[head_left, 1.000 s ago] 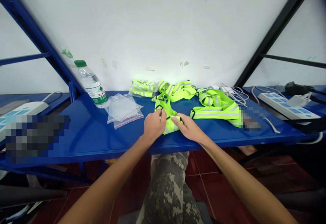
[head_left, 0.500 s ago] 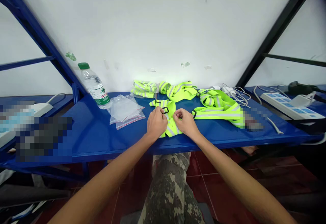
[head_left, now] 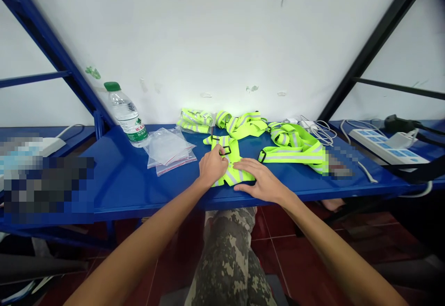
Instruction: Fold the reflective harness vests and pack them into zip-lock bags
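1. The left hand (head_left: pixel 212 166) is curled, its fingers pressing down on a lime-yellow reflective vest (head_left: pixel 232 175) just beside a black plastic buckle (head_left: pixel 226 150). Whether it pinches the webbing, I cannot tell.
2. The right hand (head_left: pixel 262 184) lies open and nearly flat on the near end of that vest, fingers pointing toward the left hand, gripping nothing.
3. The vest sits on the blue metal worktop (head_left: pixel 118 181) under both hands, its long axis running from beyond the left hand to beneath the right hand.
4. Two more loose vests lie beyond the right hand: one to its right (head_left: pixel 295 150), one straight ahead (head_left: pixel 245 125). A folded reflective bundle (head_left: pixel 194 120) lies beyond the left hand; its count is hard to tell.
5. Left of the left hand are two stacked clear zip bags (head_left: pixel 170 150), their contents unclear. Beyond them stands one water bottle (head_left: pixel 127 118), green-capped and upright.
6. Far right of the right hand lie white cables (head_left: pixel 323 132) and one power strip (head_left: pixel 384 147).
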`<state>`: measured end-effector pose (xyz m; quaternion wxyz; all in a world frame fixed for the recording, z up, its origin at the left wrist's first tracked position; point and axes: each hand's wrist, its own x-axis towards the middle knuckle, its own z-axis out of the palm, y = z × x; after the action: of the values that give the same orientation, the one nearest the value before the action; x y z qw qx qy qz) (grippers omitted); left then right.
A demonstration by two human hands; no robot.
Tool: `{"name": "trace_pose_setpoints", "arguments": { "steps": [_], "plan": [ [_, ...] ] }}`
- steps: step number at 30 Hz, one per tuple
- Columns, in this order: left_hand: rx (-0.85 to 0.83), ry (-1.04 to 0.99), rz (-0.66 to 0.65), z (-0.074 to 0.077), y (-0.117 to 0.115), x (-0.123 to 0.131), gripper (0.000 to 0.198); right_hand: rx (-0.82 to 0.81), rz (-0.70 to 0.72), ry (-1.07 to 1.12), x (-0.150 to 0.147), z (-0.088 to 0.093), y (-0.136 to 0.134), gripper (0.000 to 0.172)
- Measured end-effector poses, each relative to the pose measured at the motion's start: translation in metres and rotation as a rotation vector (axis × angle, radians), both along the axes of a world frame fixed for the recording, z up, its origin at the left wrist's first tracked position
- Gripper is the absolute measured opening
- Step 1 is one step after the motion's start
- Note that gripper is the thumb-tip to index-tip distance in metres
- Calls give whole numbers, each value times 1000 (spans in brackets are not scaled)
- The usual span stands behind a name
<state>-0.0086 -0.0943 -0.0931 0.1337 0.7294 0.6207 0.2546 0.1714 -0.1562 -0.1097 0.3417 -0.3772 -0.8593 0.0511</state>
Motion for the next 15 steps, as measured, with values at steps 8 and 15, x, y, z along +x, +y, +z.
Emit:
{"name": "trace_pose_setpoints", "arguments": {
  "steps": [8,15],
  "plan": [
    [-6,-287,36,3,-2,-9,13,5,-34,-83,-5,4,10,30],
    [120,-209,-22,10,-25,-9,15,-88,-115,-81,-9,19,19,29]
  ]
}}
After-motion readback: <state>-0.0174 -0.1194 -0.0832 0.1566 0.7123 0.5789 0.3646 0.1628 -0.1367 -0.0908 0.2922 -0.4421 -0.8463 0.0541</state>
